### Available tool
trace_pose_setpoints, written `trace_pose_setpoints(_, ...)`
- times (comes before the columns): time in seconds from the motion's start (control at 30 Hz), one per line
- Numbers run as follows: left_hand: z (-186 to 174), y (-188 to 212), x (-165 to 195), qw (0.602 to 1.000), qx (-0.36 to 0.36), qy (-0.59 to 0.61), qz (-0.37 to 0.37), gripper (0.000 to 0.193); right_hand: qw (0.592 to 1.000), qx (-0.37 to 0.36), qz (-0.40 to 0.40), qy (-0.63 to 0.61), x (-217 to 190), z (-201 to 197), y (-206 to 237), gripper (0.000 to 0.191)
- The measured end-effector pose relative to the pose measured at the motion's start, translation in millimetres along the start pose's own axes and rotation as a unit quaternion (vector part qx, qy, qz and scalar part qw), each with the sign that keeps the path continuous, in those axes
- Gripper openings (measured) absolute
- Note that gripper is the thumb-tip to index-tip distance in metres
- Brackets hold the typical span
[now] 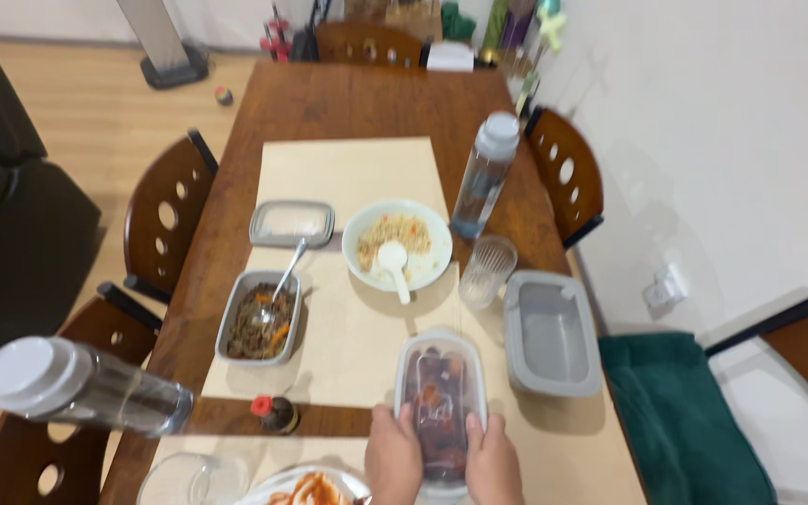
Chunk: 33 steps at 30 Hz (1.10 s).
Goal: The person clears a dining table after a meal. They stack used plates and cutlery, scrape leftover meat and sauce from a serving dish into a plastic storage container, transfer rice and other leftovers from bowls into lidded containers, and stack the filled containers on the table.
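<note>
Your hands, left hand [393, 458] and right hand [494, 463], flank the lidded container [440, 393] at the table's [348, 98] near edge, with the bowl [396, 243] behind it, the empty tub [552, 332] right, and the spooned dish [259, 318] left.

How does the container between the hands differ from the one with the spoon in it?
The lidded container is closed; the open container has no lid on and holds a spoon. The left hand and right hand grip the lidded one; the open one lies untouched. Both are rectangular and hold dark food.
</note>
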<state>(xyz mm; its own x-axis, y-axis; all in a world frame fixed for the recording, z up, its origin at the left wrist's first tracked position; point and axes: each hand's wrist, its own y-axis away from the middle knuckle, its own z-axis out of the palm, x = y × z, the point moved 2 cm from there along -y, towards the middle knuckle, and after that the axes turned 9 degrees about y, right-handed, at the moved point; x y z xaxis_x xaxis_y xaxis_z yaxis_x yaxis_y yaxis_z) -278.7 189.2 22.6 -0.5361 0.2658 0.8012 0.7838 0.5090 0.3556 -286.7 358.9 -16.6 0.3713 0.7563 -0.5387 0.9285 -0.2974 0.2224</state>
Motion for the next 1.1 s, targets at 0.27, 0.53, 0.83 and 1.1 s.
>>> trace_pose_setpoints(0.27,-28.4,-49.1,15.2,1.000,0.020,-0.022,0.005,0.041,0.986,-0.086,-0.102,-0.102,-24.0,-0.4,-30.5,0.037)
trace_pose_setpoints(0.53,-11.4,-9.5,50.9,0.918,0.131,-0.050,0.372,0.034,0.922,0.157,-0.198,0.293,-8.5,-111.0,-90.1,0.097)
trace_pose_setpoints(0.83,85.2,51.8,6.6,0.963,-0.093,0.130,0.218,0.042,0.914,-0.054,-0.181,0.360,-28.5,-96.7,6.9,0.066)
trace_pose_setpoints(1.1,93.1,50.5,-7.0,0.971,-0.084,0.185,0.124,0.057,0.912,-0.022,-0.218,0.348,-18.0,-77.0,11.7,0.057)
